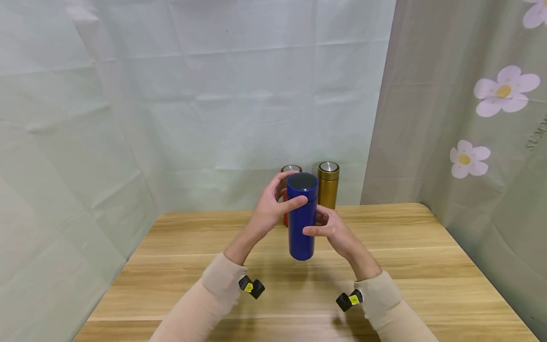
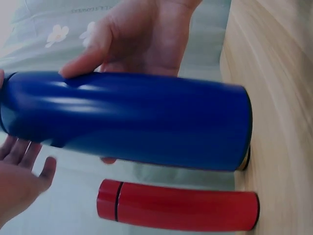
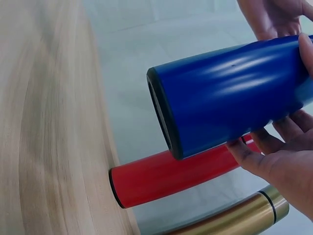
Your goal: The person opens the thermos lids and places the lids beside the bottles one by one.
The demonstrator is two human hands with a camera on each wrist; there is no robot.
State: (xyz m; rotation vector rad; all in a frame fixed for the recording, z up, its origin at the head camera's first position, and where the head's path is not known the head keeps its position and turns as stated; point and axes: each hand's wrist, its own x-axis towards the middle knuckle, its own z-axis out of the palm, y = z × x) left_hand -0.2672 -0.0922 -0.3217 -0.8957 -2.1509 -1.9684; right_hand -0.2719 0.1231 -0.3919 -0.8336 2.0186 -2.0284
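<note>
A blue thermos flask (image 1: 301,242) is held upright in front of me by both hands, lifted over the table; its dark base shows in the right wrist view. My left hand (image 1: 268,209) grips it around the lid, with the thumb across the near side. Lower down, my right hand (image 1: 337,232) holds the body from the right, thumb in front and fingers behind. Just behind stands a red thermos flask (image 2: 186,208), mostly covered by the blue one in the head view. Beside that, to the right, is a gold thermos flask (image 1: 328,190) with a silver-topped lid.
The wood-grain table (image 1: 179,266) runs under both forearms. Pale cloth (image 1: 239,118) hangs behind its far edge, and a grey curtain (image 1: 419,133) with white flowers hangs to the right. Each sleeve carries a small black wrist camera (image 1: 252,286).
</note>
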